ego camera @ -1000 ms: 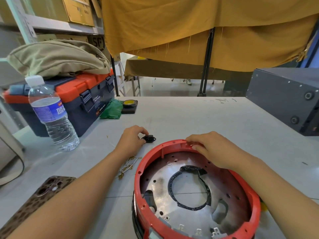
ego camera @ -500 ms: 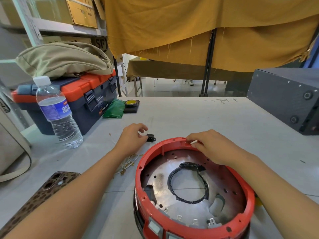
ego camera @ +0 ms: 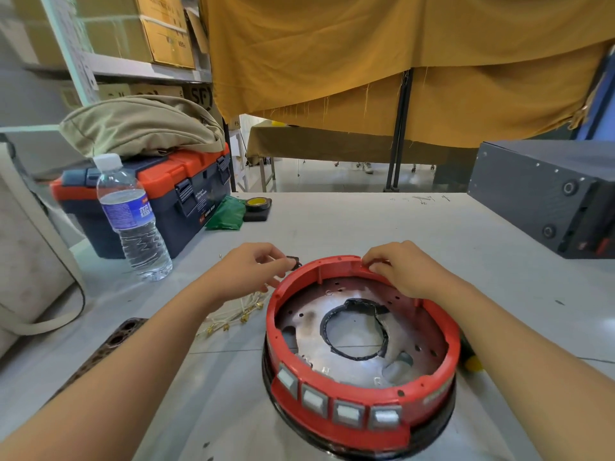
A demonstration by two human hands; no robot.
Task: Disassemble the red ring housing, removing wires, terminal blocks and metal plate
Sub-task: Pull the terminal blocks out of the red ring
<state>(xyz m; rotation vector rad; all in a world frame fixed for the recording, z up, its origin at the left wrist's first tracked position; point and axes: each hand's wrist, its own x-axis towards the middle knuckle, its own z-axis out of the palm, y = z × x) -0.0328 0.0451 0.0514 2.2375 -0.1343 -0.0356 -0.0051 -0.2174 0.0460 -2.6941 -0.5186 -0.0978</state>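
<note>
A red ring housing (ego camera: 361,344) sits at table centre, metal plate (ego camera: 352,331) still inside. At its 11 o'clock, a small black part (ego camera: 294,262) is pinched by the left hand (ego camera: 248,272); a second ago it lay under those fingertips, farther from the rim. The rim at 1 o'clock stays gripped by the right hand (ego camera: 404,272). Removed wires (ego camera: 234,316) lie at 9 o'clock.

Bright, soft daylight from beyond; wide-angle bending at edges, slight blur throughout.
</note>
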